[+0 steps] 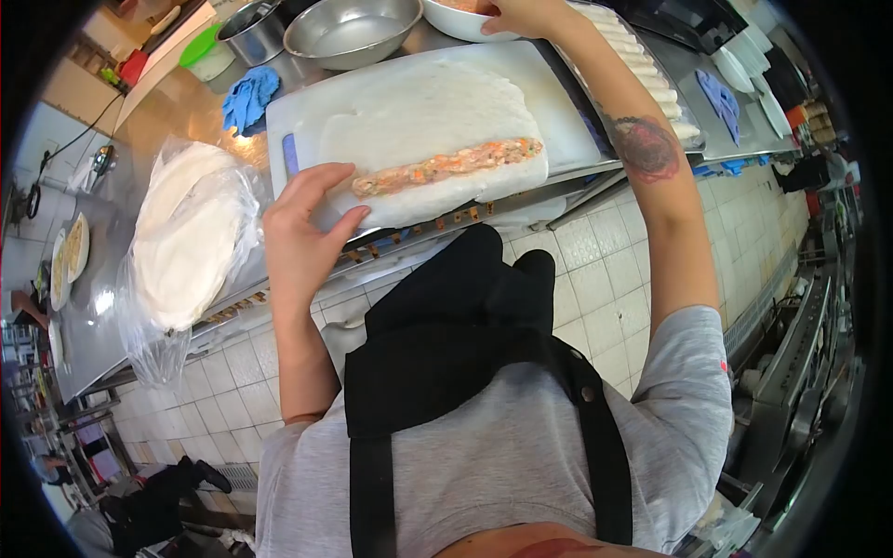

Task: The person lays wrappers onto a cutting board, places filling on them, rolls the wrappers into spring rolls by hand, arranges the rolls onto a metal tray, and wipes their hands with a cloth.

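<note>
A small red mark (pixel 725 365) is located on the grey right sleeve (pixel 684 381); it is too small to read. The left hand (pixel 312 219) is positioned back-up at the left end of the dough sheet (pixel 419 102), with thumb and index finger spread apart, not clenched, and their tips at the sheet's edge. The right arm (pixel 688 246) extends forward; the right hand (pixel 521 17) is at the rim of the white bowl (pixel 456 23), cut by the top of the view, and whether its fingers grasp anything cannot be told. The dough sheet lies flat on a white cutting board (pixel 579 139), with a strip of filling (pixel 446 166) along its near side. The board rests on a steel counter (pixel 93 307). A blue cloth (pixel 249 98) and a plastic-wrapped dough pile (pixel 191 232) lie to the left; pale rolls (pixel 642 70) are lined up to the right. Light square tiles (pixel 605 251) cover the floor.
</note>
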A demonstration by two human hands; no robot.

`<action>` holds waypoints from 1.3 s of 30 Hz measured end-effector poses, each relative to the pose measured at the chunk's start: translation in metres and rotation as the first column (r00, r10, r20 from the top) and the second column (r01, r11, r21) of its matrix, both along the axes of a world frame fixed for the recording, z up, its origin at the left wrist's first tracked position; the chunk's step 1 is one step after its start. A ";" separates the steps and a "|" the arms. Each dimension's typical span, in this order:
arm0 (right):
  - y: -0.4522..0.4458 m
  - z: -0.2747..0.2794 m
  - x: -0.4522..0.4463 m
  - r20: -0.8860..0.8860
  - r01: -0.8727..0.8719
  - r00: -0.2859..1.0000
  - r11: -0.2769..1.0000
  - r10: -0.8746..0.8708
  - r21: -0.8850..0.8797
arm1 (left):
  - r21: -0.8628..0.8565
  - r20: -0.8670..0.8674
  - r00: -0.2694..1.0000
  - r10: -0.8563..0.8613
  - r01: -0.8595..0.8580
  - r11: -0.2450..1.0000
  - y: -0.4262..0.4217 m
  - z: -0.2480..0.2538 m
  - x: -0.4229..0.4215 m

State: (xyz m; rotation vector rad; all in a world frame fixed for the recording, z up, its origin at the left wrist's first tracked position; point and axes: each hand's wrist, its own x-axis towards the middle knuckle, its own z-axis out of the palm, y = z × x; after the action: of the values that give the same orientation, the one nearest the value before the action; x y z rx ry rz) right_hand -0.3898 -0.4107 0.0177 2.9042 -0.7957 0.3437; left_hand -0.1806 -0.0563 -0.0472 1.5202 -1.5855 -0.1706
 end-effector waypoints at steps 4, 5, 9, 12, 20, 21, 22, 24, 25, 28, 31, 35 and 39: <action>0.004 0.003 0.003 -0.030 0.016 0.999 1.000 -0.015 0.013 | 0.002 0.000 1.000 -0.024 0.024 1.000 -0.001 -0.001 0.002; 0.001 0.002 0.002 -0.022 0.015 1.000 0.999 -0.014 0.030 | -0.002 0.009 0.999 -0.036 0.036 0.999 0.000 -0.002 0.004; 0.001 0.002 -0.001 0.031 0.007 1.000 1.000 -0.006 -0.007 | 0.014 0.003 1.000 -0.031 0.031 0.999 0.000 -0.001 0.004; 0.016 0.012 -0.003 0.112 0.182 0.979 0.975 -0.168 -0.128 | 0.009 -0.008 1.000 -0.022 0.022 1.000 0.000 -0.002 0.004; 0.177 0.013 -0.018 0.319 -0.261 0.944 0.779 0.084 0.570 | 0.013 -0.008 0.999 -0.048 0.048 0.999 -0.002 0.000 0.002; 0.186 0.004 -0.016 0.302 -0.251 0.945 0.866 0.123 0.433 | 0.007 -0.008 0.999 -0.049 0.049 0.999 -0.002 0.000 0.001; 0.191 -0.002 -0.014 0.289 -0.234 0.951 0.866 0.109 0.443 | 0.001 -0.009 0.999 -0.050 0.050 0.999 -0.003 0.000 0.000; 0.197 -0.010 -0.011 0.261 -0.201 0.962 0.866 0.084 0.459 | -0.018 -0.003 0.999 -0.047 0.047 0.999 -0.003 0.001 -0.003; 0.197 -0.011 -0.011 0.259 -0.194 0.963 0.848 0.069 0.493 | -0.030 0.004 0.999 -0.042 0.042 0.999 -0.003 0.002 -0.005; 0.197 -0.013 -0.010 0.242 -0.174 0.969 0.820 0.044 0.545 | -0.098 0.057 0.997 -0.048 0.053 0.994 -0.006 0.006 -0.016; 0.199 -0.015 -0.008 0.218 -0.147 0.975 0.840 0.035 0.522 | -0.193 0.180 0.981 -0.065 0.100 0.976 -0.019 0.007 -0.040; 0.198 -0.017 -0.014 0.265 -0.171 0.964 0.845 0.036 0.506 | -0.268 0.218 0.975 -0.041 0.101 0.958 -0.045 -0.001 -0.068; 0.194 -0.012 -0.027 0.313 -0.140 0.949 0.862 -0.023 0.488 | -0.171 0.284 0.958 0.031 0.019 0.985 -0.049 -0.003 -0.064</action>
State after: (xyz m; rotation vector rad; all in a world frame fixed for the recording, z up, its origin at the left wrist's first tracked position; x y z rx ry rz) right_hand -0.4164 -0.2171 0.0058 3.4249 -0.9667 0.7120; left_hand -0.2445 -0.1050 -0.0504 1.4619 -1.7709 0.1962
